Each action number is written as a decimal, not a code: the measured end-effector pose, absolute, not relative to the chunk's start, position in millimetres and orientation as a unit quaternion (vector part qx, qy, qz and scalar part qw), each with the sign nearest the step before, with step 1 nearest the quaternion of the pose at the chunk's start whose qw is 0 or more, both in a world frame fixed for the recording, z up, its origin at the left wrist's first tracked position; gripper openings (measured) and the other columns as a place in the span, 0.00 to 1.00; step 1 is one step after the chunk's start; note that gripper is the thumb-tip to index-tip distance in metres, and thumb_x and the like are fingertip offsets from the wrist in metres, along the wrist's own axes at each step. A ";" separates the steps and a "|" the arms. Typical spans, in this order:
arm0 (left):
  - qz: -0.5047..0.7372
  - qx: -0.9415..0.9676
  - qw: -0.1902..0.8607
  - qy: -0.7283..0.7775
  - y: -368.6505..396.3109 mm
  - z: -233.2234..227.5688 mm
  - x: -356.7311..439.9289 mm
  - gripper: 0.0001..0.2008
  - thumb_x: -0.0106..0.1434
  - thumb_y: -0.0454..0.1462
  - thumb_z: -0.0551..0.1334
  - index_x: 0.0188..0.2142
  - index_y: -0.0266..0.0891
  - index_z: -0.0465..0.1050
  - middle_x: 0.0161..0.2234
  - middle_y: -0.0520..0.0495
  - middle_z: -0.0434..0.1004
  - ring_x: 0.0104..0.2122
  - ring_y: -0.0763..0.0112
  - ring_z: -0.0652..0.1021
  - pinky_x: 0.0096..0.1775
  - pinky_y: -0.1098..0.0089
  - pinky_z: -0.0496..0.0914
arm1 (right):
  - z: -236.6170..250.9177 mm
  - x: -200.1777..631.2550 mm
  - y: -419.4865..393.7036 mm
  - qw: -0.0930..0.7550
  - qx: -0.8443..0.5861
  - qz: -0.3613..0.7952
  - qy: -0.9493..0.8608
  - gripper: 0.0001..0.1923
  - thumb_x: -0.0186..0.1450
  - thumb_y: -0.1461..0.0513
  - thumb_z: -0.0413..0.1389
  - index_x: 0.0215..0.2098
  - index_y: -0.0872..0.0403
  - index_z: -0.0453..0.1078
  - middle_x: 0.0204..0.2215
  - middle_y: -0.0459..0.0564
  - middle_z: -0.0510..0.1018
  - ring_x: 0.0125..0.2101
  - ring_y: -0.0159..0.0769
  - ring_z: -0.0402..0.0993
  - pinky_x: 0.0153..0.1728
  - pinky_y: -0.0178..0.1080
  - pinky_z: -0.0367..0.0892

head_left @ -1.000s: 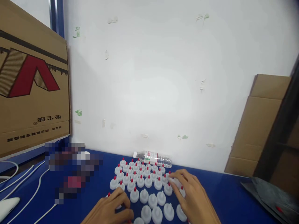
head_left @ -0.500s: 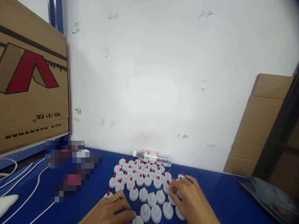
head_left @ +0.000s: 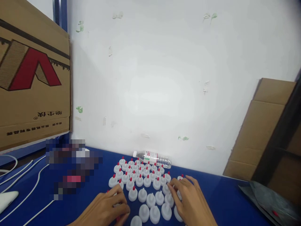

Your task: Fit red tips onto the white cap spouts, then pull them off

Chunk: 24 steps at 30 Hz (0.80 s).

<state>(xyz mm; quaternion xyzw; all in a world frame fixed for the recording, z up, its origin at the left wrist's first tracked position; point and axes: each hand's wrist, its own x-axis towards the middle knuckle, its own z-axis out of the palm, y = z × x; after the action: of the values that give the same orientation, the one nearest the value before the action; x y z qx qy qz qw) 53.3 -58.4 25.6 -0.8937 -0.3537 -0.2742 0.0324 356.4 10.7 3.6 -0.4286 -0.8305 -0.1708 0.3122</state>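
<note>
White plastic nozzle lids (head_left: 154, 214) stand in a cluster on the blue table, several topped with small red caps (head_left: 134, 188), while those in front show bare nozzles. My right hand (head_left: 189, 197) is over the cluster's right side, thumb and forefinger closed at the top of one white lid (head_left: 166, 189); the fingertips hide whatever is between them. At the front left, my left hand (head_left: 107, 205) has its fingers curled inward. Bits of white and red show among those fingers, but I cannot tell what they grip. A lid with a red cap is mostly covered behind this hand.
A clear water bottle (head_left: 152, 158) lies on its side behind the lids, near the white wall. White cables (head_left: 37, 182) and a blurred patch occupy the left. A large carton (head_left: 35, 78) stands left; a grey plastic bag (head_left: 268, 201) and folded cardboard (head_left: 256, 131) are right.
My left hand has shifted left, away from the front lid. The red cap at my right fingertips is hidden now. The whole view has moved slightly.
</note>
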 end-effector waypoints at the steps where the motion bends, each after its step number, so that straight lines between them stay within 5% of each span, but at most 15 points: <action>1: -0.293 -0.887 0.043 -0.354 -58.3 26.9 52.9 0.12 0.67 0.27 0.57 0.41 0.46 0.75 0.37 0.51 0.81 0.40 0.67 0.79 0.40 0.73 0.77 | 7.4 355.4 9.1 0.318 -0.427 -0.168 -0.830 0.12 0.75 0.62 0.47 0.35 0.48 0.70 0.27 0.43 0.81 0.32 0.39 0.81 0.53 0.49 0.63; 6: -0.319 -0.875 0.133 -0.339 -64.0 31.2 47.9 0.21 0.73 0.38 0.59 0.64 0.51 0.67 0.56 0.46 0.79 0.56 0.57 0.77 0.51 0.65 0.77 | 13.4 349.8 4.3 0.326 -0.405 -0.138 -0.843 0.10 0.74 0.64 0.48 0.38 0.48 0.69 0.28 0.42 0.80 0.30 0.35 0.79 0.56 0.48 0.61; 9: -0.291 -0.883 0.148 -0.336 -65.8 32.6 45.7 0.25 0.74 0.42 0.58 0.69 0.53 0.61 0.61 0.48 0.75 0.58 0.57 0.76 0.54 0.64 0.76 | 10.9 344.8 2.4 0.329 -0.394 -0.124 -0.849 0.10 0.74 0.65 0.49 0.39 0.48 0.70 0.28 0.40 0.80 0.30 0.35 0.79 0.59 0.49 0.59; 13: -0.255 -0.901 0.133 -0.326 -56.7 25.8 45.1 0.26 0.70 0.32 0.58 0.66 0.48 0.64 0.59 0.47 0.77 0.59 0.56 0.74 0.56 0.61 0.73 | 9.5 338.0 -2.4 0.331 -0.386 -0.101 -0.855 0.10 0.73 0.66 0.49 0.40 0.47 0.70 0.29 0.41 0.80 0.31 0.34 0.79 0.60 0.50 0.59; 17: -0.260 -0.904 0.097 -0.326 -40.4 7.3 44.5 0.27 0.61 0.22 0.55 0.56 0.45 0.71 0.48 0.46 0.81 0.49 0.60 0.77 0.51 0.61 0.72 | 8.4 331.9 -7.5 0.345 -0.370 -0.096 -0.857 0.10 0.73 0.67 0.49 0.40 0.47 0.70 0.29 0.42 0.80 0.32 0.35 0.78 0.61 0.51 0.57; 24: -0.382 -0.872 0.104 -0.288 -35.3 5.5 44.8 0.16 0.72 0.24 0.55 0.49 0.44 0.71 0.37 0.50 0.78 0.35 0.69 0.73 0.39 0.70 0.67 | 20.0 320.7 -16.3 0.363 -0.287 -0.148 -0.874 0.13 0.72 0.62 0.56 0.54 0.46 0.70 0.42 0.45 0.84 0.41 0.36 0.81 0.60 0.46 0.63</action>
<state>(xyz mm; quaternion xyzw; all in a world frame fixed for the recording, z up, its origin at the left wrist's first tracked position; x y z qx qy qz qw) 44.8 -35.3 5.5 -0.8718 -0.2884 -0.3820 0.1043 320.7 -16.3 20.0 -0.2866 -0.8743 -0.1477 0.3629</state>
